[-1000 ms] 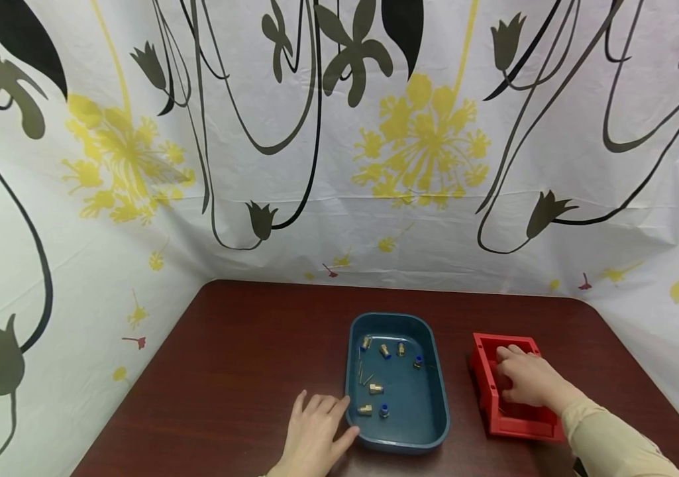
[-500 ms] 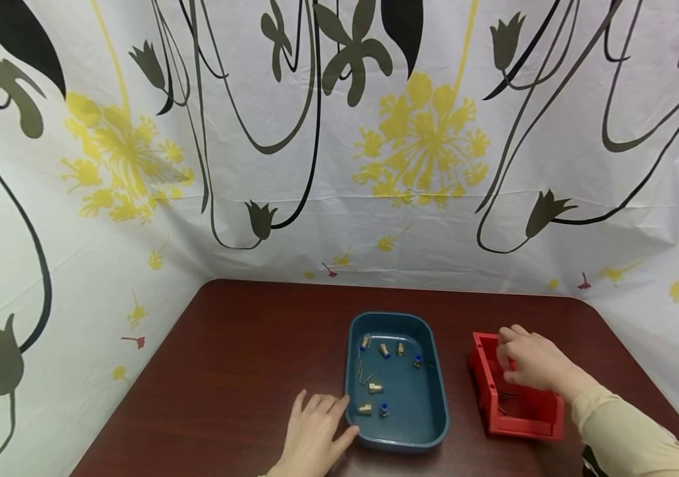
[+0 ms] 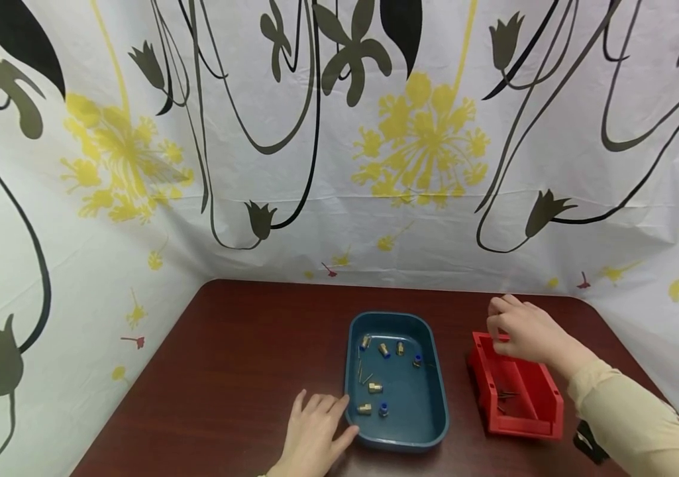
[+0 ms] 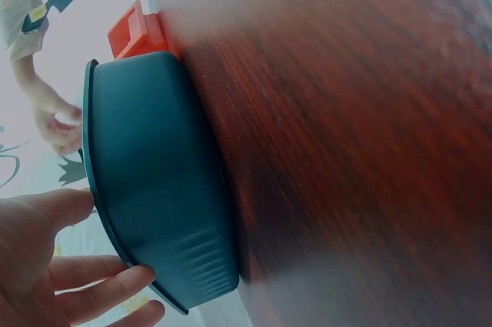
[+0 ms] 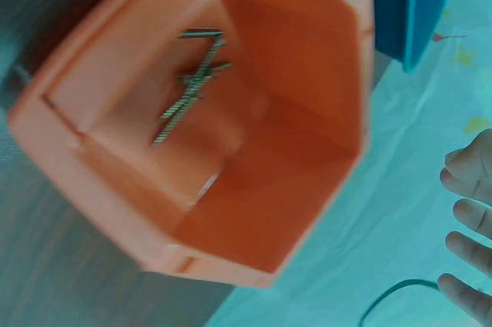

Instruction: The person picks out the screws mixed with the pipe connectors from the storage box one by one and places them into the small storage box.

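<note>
My left hand rests its spread fingers against the rim of a blue tray; the left wrist view shows the thumb at that rim too. Inside the tray lie several brass fittings, some with blue collars, and a few thin screws. My right hand is raised over the back end of a red bin. Its fingers are loosely bent, and nothing shows between them in the right wrist view. Several long screws lie crossed on the bin floor.
The tray and bin stand side by side on a dark brown wooden table, with a gap between them. A white cloth with a plant print hangs behind the table's far edge and along both sides.
My right hand has risen out of the red bin and moved toward its back end, uncovering the screws inside. The left hand and the tray stay in place.
</note>
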Demonstrator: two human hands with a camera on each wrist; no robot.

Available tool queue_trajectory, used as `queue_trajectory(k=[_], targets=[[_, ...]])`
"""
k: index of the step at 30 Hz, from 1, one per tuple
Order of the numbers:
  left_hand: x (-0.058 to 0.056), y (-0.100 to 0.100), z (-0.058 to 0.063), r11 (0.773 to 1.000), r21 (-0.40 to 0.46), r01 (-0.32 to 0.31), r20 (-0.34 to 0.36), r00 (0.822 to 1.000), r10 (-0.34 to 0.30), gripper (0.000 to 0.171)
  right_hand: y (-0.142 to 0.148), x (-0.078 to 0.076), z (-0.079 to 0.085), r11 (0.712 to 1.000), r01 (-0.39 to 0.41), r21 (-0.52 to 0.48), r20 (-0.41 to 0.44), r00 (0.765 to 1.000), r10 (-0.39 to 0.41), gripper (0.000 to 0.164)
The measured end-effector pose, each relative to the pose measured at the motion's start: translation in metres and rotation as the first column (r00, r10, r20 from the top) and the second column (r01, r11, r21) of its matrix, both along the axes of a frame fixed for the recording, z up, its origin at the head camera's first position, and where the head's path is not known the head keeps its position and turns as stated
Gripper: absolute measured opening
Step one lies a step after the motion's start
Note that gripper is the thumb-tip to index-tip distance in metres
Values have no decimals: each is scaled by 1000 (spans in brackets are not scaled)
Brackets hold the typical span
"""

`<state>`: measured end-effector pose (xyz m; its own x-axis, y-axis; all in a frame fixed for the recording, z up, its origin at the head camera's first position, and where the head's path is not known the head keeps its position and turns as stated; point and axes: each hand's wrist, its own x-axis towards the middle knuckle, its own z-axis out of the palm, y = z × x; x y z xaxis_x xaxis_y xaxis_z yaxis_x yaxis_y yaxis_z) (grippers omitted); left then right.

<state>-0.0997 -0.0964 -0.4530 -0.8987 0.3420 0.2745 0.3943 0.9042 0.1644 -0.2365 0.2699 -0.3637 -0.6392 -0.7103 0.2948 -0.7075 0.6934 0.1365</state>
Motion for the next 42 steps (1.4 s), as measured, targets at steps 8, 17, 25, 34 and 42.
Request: queue_trajectory(k=[8,17,25,34,42], targets=[[1,0,0,1000,1,7,-16,1000,-7,41,-22,-2,17,999,-40,-7,-12,999,40,26],[2,0,2,1000,7,16,-19,1000,-16,40,-48,-5,25,997,-76,-12,-36,996,76,24],[2,0,3,1000,-3,10,0,1000,-10,41,-74,-9,28,994,-109,-3,-30,994,109,21],[1,0,4,1000,-6,7,8,1000,-7,41,-102,-12,29,989,-145,4,-4,989,145,24],[2,-1,3,1000,15,17,-2,1000,-17,40,-122,-13,25,983,-185,22,10,983,184,22]])
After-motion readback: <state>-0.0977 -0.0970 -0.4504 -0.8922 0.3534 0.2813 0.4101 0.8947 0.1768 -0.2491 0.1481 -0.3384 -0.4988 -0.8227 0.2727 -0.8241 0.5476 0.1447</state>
